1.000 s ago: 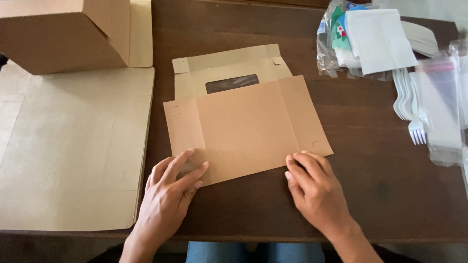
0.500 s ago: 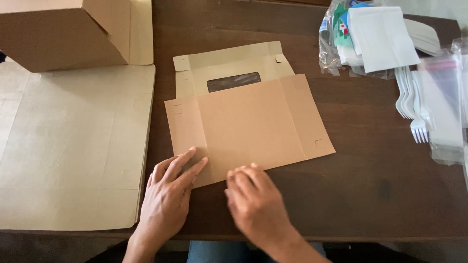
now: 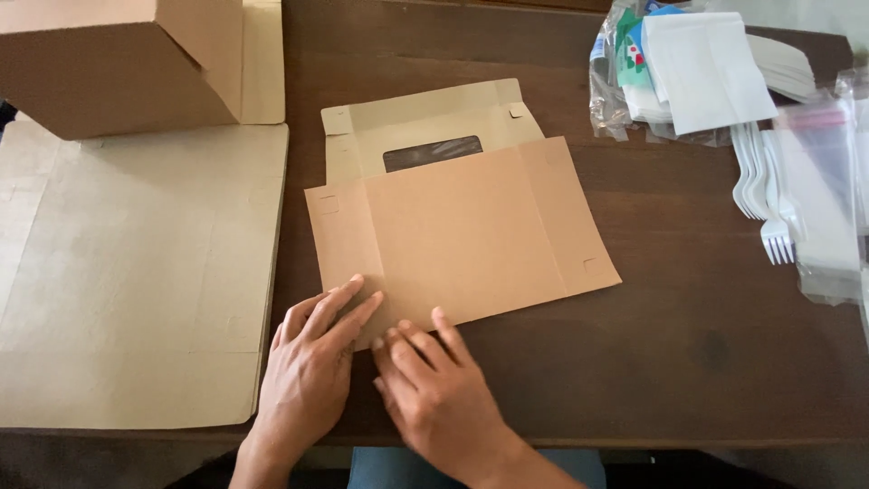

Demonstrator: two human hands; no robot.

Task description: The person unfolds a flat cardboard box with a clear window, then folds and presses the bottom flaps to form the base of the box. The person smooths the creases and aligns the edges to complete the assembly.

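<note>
Both the left hand [image 3: 312,358] and right hand [image 3: 434,389], grip flat and holding nothing, press the near-left corner of the flat cardboard box blank [image 3: 462,235], whose long axis runs left-right.

A flat, unfolded brown cardboard box blank [image 3: 462,231] lay on the dark wooden tabletop [image 3: 706,344], its windowed flap turned up at the far side. Both hands pressed flat on its near left corner: the left hand [image 3: 312,362] over the corner itself, the right hand [image 3: 434,389] just beside it, fingers touching the edge. A stack of flat cardboard sheets [image 3: 127,272] sat to the left, a closed carton [image 3: 109,63] behind them. White plastic forks [image 3: 765,195] and bagged napkins [image 3: 697,72] lay at the right.
</note>
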